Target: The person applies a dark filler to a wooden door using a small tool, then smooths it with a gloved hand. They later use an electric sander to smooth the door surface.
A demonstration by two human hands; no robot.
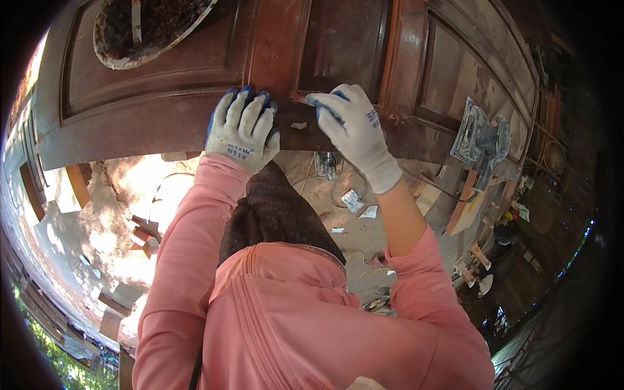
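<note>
A reddish-brown wooden door (175, 123) with recessed panels lies flat in front of me. My left hand (244, 127), in a white work glove with blue-coated fingers, rests palm down near the door's front edge, its fingers stretched out. To the right, my right hand (351, 123) wears a matching glove and has its fingers closed in a pinch against the lower moulding of the middle panel. Whatever it pinches is too small or hidden to name. Between the hands, a small pale patch (299, 125) shows on the wood.
A shallow oval pan (123, 64) with dark brown paste and a flat stick (136, 23) sits on the door at the far left. A dusty power sander (481, 140) stands at the door's right end. Wood pieces, cords and paper scraps (369, 212) litter the ground below.
</note>
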